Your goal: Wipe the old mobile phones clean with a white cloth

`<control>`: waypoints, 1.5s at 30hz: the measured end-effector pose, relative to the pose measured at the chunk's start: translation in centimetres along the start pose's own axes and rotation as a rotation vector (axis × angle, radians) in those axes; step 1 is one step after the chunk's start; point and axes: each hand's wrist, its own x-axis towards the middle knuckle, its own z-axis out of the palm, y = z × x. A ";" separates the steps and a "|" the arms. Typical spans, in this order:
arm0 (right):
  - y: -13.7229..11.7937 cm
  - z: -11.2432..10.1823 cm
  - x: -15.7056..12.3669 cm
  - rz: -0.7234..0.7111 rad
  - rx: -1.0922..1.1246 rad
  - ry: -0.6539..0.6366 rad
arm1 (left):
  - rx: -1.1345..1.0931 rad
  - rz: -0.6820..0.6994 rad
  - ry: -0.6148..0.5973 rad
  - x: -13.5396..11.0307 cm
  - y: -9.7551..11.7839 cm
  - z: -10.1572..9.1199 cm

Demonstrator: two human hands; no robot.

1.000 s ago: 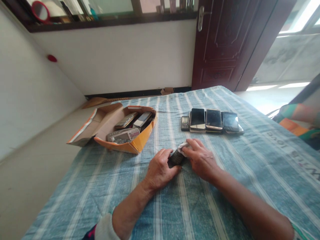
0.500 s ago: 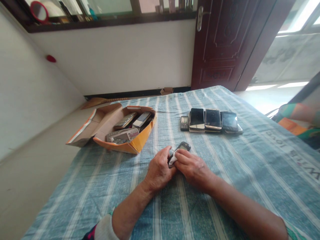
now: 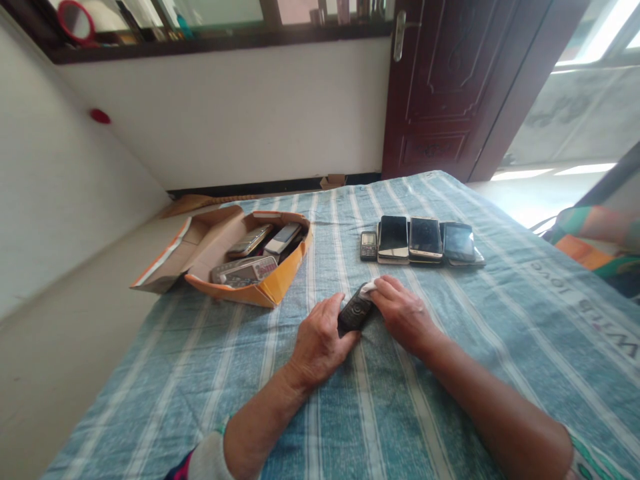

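The left hand (image 3: 320,337) grips a dark phone (image 3: 354,313) while the right hand (image 3: 403,313) presses a white cloth (image 3: 369,287) on it.

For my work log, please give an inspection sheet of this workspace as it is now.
Surface: striped blue cloth covering the table.
Job's things: small dark mobile phone, white wiping cloth.
Clutter: orange cardboard box holding old phones; row of four phones lying flat.
Hands: left hand holds the dark phone; right hand presses the white cloth on it.
Cables: nothing seen.
Surroundings: white wall, dark wooden door, window ledge with a red mirror.
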 end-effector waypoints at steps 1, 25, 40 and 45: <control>-0.3 0.0 0.0 -0.017 0.011 0.002 | 0.006 0.004 0.001 0.0 0.0 0.0; 1.3 0.3 -0.3 0.285 0.157 -0.054 | -0.269 0.116 -0.194 -0.4 0.8 0.0; 1.3 1.4 -0.4 0.123 0.434 0.002 | -0.153 0.293 -0.137 1.9 -0.8 -0.7; 1.0 1.4 -0.4 0.043 0.486 -0.004 | -0.225 0.276 -0.198 1.9 -1.1 -0.6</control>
